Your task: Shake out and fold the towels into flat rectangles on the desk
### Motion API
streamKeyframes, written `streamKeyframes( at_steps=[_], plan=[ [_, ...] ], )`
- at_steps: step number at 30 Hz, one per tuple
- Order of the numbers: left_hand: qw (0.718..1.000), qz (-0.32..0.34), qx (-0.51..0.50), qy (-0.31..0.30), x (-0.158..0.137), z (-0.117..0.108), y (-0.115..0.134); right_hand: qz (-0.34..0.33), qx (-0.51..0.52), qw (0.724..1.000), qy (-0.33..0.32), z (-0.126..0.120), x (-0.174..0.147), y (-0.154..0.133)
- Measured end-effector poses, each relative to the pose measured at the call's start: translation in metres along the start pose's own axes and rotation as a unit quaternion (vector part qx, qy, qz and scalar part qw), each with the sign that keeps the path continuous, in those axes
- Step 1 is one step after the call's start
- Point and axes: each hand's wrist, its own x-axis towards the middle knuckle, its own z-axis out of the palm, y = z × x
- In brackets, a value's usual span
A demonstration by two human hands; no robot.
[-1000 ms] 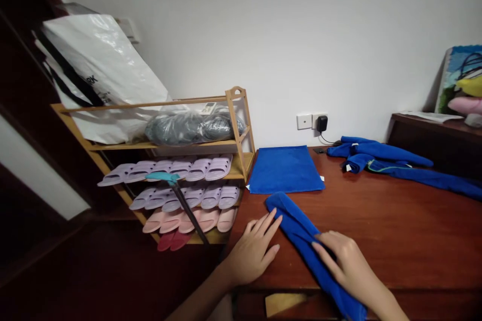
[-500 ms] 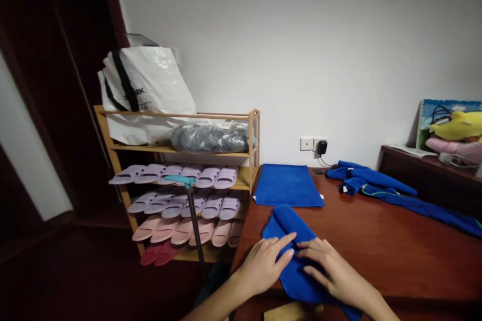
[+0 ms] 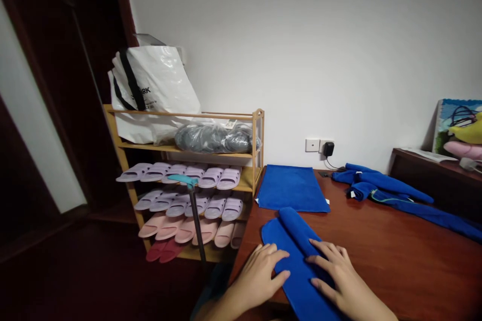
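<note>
A partly rolled blue cloth (image 3: 291, 256) lies at the left front of the wooden table, its rolled edge on the right and a flat flap on the left. My left hand (image 3: 263, 272) rests on the flat flap's left edge, fingers apart. On the rolled part lies my right hand (image 3: 335, 273), its fingers spread over the cloth. Just behind, a flat folded blue cloth (image 3: 292, 188) with small white tags lies near the wall.
Several rolled or bunched blue cloths (image 3: 391, 188) lie at the back right of the table (image 3: 395, 256). A shoe rack (image 3: 258, 150) with slippers and a white bag (image 3: 161, 80) stands left. A black plug (image 3: 329, 149) sits in the wall socket.
My hands have moved apart on the cloth. Its left flap now lies flatter and wider, with the roll distinct at the right. The view has shifted slightly.
</note>
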Motion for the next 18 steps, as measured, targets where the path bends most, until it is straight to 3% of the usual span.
streamKeyframes(
  at_steps=[5,9,14,18],
  plan=[
    [1.000,0.006,0.003,-0.002,0.001,0.000,-0.002,0.004,0.063,0.997,-0.044,-0.008,-0.006,0.021],
    [0.999,-0.021,-0.007,-0.025,0.000,0.000,-0.005,0.026,0.096,0.994,-0.042,-0.003,-0.010,0.039],
    [0.994,-0.071,-0.049,-0.073,0.003,-0.005,-0.001,-0.029,0.015,0.999,-0.031,0.003,-0.005,0.053],
    [0.984,-0.104,-0.089,-0.112,0.007,-0.013,0.004,-0.092,-0.056,0.994,-0.023,0.022,0.005,0.069]
  ],
)
